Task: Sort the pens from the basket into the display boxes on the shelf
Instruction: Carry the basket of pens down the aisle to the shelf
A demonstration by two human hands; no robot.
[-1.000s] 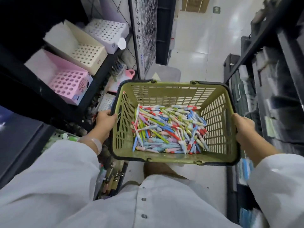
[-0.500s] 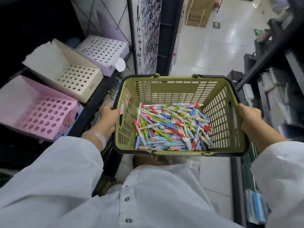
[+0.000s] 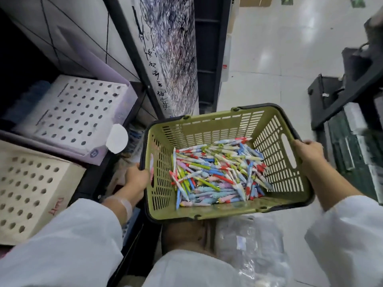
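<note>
Olive-green plastic basket (image 3: 209, 131), black-rimmed, is hanging over the aisle floor w/ a loose heap of multicoloured pens (image 3: 217, 172) lying on its bottom. Left hand (image 3: 135, 180) is gripping the left rim, right hand (image 3: 308, 153) is curling over the right rim by the handle slot — both sleeves white. Lavender display box (image 3: 80, 117) and cream display box (image 3: 31, 187), perforated tops, are sitting on the shelf (image 3: 94, 179) at left — no pens showing in the holes.
</note>
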